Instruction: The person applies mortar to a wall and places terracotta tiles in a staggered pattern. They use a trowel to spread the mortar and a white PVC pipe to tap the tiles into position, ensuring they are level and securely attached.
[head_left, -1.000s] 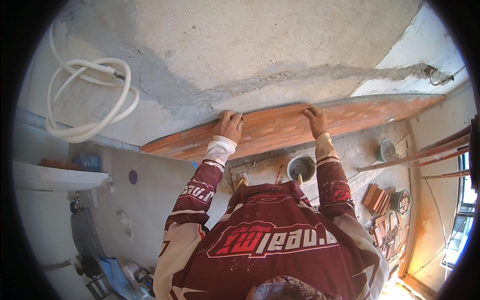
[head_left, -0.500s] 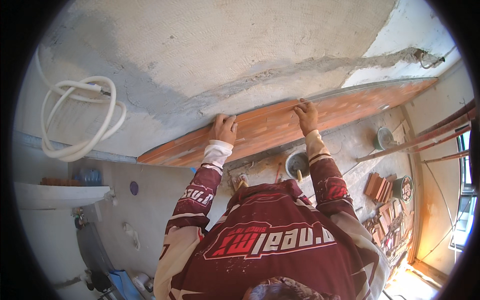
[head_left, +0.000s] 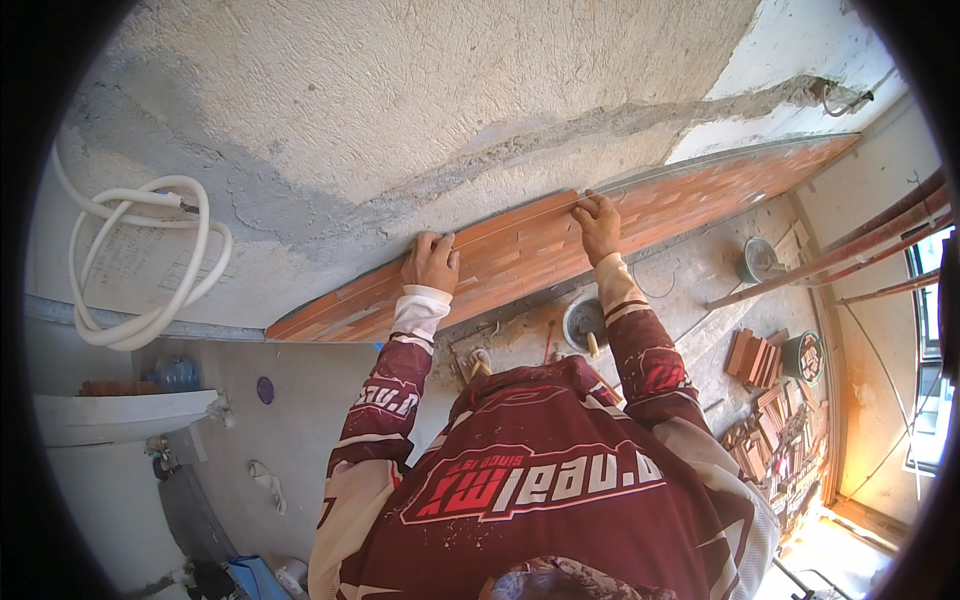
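Fingers (head_left: pixel 447 243) of the left hand (head_left: pixel 432 264) bend over the top edge of the orange tile facing (head_left: pixel 690 192) along the rough wall (head_left: pixel 450 100); the right hand (head_left: pixel 599 230) touches that edge farther right, probably steadying it at two places. Whether either grips a tile, I cannot tell. Below the facing stands a tub (head_left: pixel 567 328), likely for easy reach; left of the facing hangs a white hose (head_left: pixel 125 338).
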